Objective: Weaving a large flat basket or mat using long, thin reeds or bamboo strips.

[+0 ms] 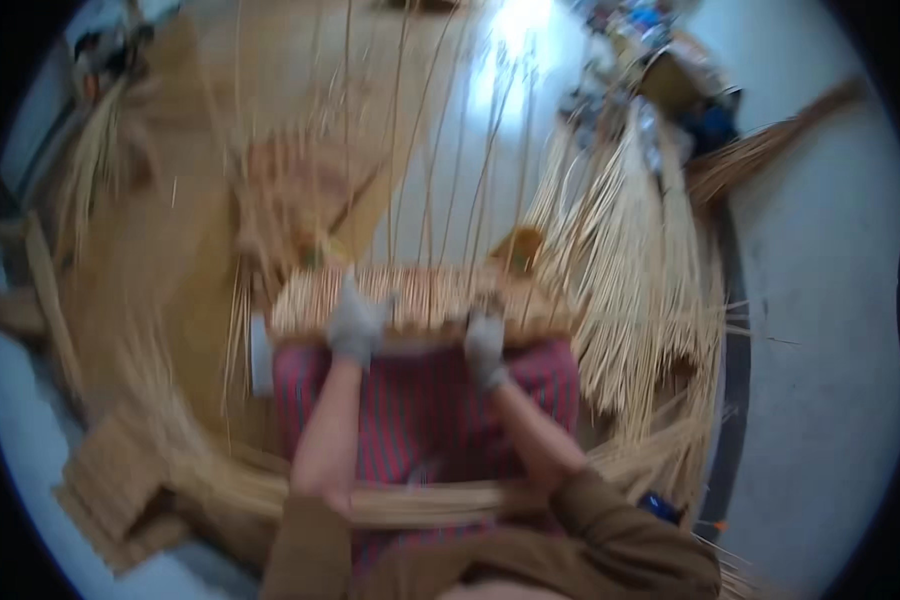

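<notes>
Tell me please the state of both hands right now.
Left hand: thumb spread, at the woven panel; grip cannot be told.
Right hand: curled near a small dark object; blur hides whether it is held.

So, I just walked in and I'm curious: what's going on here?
A person in light gloves is handling a woven piece with long, thin stakes extending from it. The left hand is on its left part; the right hand is at its near edge, though blur hides the exact grips. A striped cloth lies nearer the person, and pale strands spread out to the right.
</notes>
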Motion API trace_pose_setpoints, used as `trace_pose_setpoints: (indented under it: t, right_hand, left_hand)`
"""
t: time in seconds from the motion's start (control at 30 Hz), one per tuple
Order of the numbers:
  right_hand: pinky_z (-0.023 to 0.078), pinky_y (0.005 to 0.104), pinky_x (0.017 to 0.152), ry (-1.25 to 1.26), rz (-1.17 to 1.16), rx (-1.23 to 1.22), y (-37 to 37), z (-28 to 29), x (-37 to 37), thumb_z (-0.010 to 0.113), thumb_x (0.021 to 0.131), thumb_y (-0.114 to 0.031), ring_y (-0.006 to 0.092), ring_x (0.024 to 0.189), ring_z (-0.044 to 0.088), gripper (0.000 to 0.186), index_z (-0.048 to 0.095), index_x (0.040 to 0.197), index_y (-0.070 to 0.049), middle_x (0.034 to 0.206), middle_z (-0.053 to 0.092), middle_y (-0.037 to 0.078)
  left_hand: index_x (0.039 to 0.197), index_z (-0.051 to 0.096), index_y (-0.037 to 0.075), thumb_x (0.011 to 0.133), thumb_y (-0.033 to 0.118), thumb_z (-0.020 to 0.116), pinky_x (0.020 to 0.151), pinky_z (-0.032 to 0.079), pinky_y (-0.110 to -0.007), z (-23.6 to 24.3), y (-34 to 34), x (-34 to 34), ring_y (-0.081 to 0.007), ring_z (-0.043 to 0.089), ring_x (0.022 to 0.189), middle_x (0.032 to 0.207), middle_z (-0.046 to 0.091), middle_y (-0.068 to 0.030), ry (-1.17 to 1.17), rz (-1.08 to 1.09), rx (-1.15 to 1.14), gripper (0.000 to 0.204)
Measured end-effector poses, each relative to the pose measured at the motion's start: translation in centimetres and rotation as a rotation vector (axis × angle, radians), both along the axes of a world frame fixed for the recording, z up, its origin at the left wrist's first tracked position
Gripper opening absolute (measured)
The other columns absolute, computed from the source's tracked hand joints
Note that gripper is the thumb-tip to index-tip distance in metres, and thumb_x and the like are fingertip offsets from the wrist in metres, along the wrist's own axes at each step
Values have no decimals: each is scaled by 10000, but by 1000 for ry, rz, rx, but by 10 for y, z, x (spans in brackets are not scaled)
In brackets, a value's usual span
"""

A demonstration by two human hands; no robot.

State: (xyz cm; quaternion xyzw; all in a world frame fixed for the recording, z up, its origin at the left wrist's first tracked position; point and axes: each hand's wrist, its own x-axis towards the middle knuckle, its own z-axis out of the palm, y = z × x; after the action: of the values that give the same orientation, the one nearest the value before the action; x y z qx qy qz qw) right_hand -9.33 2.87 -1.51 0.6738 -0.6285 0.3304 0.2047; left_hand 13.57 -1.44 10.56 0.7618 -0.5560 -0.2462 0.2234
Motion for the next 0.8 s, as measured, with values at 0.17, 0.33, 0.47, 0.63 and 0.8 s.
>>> trace_pose_setpoints:
  t: [0.17, 0.33, 0.47, 0.63, 0.8]
  right_hand:
    - [481, 284, 552, -1735, 365, 546, -2, 81, -14, 545, 1029, -141, 171, 759, 671, 119, 579, 1132, -91, 905, 718, 117]
    - [490, 200, 568, -1816, 232, 263, 32, 75, -31, 576, 1018, -113, 123, 852, 685, 149, 511, 1152, -114, 954, 727, 112]
    - [549, 302, 768, -879, 264, 231, -12, 99, -37, 559, 982, -31, 194, 945, 681, 318, 465, 1280, -93, 1111, 653, 146]
    - [559, 346, 924, -896, 533, 438, -87, 170, 14, 541, 921, 92, 229, 1086, 654, 703, 327, 1545, -152, 1369, 535, 180]
    - [569, 290, 627, -1639, 45, 608, 10, 79, -110, 492, 1062, -177, 135, 963, 683, 288, 495, 1348, -137, 1064, 701, 77]
  left_hand:
    - [1273, 547, 81, 909, 339, 736, 630, 538, -336, -37, 0, -11, -233, 683, 755, 992, 692, -115, 687, 105, -328, 485]
    - [1178, 613, 109, 966, 217, 641, 664, 557, -356, -35, 25, -35, -244, 716, 778, 950, 705, -151, 365, -276, -272, 240]
    - [958, 687, 86, 946, 409, 657, 676, 544, -391, -52, 19, -62, -248, 713, 671, 738, 699, -109, 475, -344, 165, 325]
    - [965, 701, 114, 952, 547, 597, 645, 529, -379, -43, 19, -74, -224, 694, 642, 670, 683, -73, 353, -210, 205, 446]
    - [983, 687, 101, 885, 344, 752, 697, 514, -377, -58, 16, -78, -225, 668, 735, 789, 688, -71, 485, -184, 132, 270]
